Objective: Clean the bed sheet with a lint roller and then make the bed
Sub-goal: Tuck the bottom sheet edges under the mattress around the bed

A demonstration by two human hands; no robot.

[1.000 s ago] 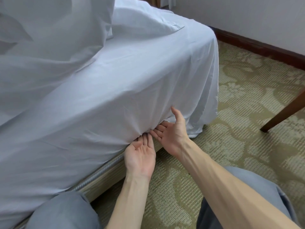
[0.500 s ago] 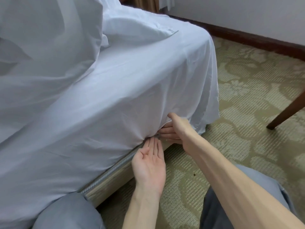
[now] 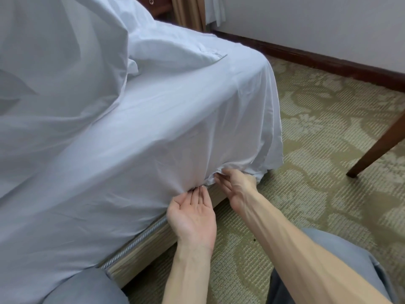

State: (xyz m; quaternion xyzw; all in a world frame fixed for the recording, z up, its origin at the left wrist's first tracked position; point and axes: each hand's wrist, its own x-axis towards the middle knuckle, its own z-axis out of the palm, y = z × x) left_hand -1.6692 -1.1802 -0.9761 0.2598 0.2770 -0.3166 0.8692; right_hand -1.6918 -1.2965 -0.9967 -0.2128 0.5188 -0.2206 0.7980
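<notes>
Fingertips of my left hand point(image 3: 192, 213), palm up and pressed together, slide under the hanging white cotton bed sheet point(image 3: 153, 132); my right hand point(image 3: 235, 187) pinches its bunched edge near the dark wooden chair leg point(image 3: 377, 150).

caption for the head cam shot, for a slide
Kneeling on the carpet, both hands, left hand palm up and right hand, tuck the white bed sheet under the mattress edge.
</notes>
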